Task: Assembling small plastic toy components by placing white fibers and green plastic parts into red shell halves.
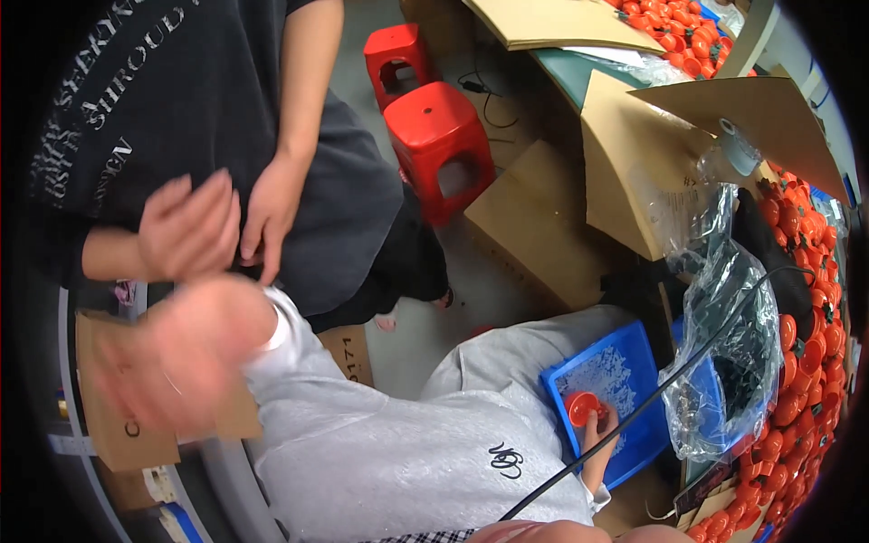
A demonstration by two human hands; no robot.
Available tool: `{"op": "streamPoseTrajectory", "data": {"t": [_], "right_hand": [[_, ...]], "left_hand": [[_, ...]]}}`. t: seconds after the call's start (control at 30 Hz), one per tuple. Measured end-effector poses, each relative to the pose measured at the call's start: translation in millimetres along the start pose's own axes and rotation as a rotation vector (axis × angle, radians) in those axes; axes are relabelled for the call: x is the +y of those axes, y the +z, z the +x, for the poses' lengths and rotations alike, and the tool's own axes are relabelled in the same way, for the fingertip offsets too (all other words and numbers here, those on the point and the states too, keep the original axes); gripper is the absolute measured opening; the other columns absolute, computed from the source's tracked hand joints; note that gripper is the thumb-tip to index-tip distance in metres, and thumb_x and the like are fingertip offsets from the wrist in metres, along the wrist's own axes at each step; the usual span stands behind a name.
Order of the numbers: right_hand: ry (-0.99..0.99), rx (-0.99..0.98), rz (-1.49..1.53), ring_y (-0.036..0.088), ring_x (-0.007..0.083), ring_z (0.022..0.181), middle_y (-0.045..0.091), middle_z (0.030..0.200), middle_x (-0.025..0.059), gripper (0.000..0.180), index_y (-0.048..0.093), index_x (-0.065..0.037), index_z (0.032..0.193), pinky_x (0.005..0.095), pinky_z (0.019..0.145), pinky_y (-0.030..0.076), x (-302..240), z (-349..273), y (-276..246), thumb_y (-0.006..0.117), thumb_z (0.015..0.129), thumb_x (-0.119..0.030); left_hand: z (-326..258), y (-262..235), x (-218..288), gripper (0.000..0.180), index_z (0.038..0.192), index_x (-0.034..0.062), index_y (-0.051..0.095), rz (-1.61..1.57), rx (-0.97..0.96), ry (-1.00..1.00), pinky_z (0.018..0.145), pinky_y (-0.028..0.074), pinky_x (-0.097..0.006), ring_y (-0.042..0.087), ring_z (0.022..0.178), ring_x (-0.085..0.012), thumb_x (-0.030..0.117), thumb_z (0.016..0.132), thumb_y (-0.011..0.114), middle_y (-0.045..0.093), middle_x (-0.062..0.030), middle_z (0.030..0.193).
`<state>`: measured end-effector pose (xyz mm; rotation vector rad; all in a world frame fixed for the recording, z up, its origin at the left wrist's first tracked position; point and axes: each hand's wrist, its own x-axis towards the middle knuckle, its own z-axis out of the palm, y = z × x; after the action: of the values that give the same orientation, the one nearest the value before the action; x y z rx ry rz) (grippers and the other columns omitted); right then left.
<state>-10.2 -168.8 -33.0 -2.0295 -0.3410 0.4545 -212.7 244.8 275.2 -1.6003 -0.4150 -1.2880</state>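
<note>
My right hand (597, 436) is closed around a small red plastic cup (582, 407). It holds the cup over a blue tray (623, 463) beside my thigh. Small whitish clear pieces (602, 376) are scattered in that tray. My left hand (186, 353) is off to the left, smeared by motion, so its fingers cannot be made out. It is near the hands (195, 231) of a person in a dark T-shirt, and I cannot tell whether they touch. A cardboard box (127, 443) stands below my left hand.
Many red plastic parts (806, 398) are heaped along the right, beside a clear plastic bag (724, 362) and an open cardboard box (625, 172). A black cable (625, 421) crosses above the tray. Red stools (434, 127) stand ahead, near the standing person (217, 100).
</note>
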Motion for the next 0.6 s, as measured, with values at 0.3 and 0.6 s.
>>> {"op": "streamPoseTrajectory", "data": {"t": [0.3, 0.6], "right_hand": [[-0.094, 0.015, -0.074, 0.063, 0.021, 0.072, 0.065, 0.083, 0.0159, 0.026, 0.058, 0.002, 0.105, 0.0299, 0.065, 0.048, -0.5, -4.6, -6.5, 0.061, 0.083, -0.011], [0.016, 0.011, -0.035, 0.065, 0.022, 0.071, 0.065, 0.085, 0.0157, 0.029, 0.057, 0.0, 0.108, 0.0286, 0.064, 0.051, -16.8, 0.3, -18.7, 0.062, 0.084, -0.016]], "left_hand": [[-29.9, -67.4, -19.3, 0.019, 0.078, -0.0056, 0.056, -0.57, -0.403, -0.365, 0.053, 0.05, -0.022, 0.054, 0.057, -0.0132, 0.004, 0.09, 0.044, 0.054, -0.0098, 0.071], [-2.4, -58.7, 44.9, 0.021, 0.07, -0.0066, 0.06, -0.786, -0.36, -0.949, 0.039, 0.039, -0.028, 0.046, 0.042, -0.0216, 0.007, 0.085, 0.056, 0.053, -0.0133, 0.055]]}}
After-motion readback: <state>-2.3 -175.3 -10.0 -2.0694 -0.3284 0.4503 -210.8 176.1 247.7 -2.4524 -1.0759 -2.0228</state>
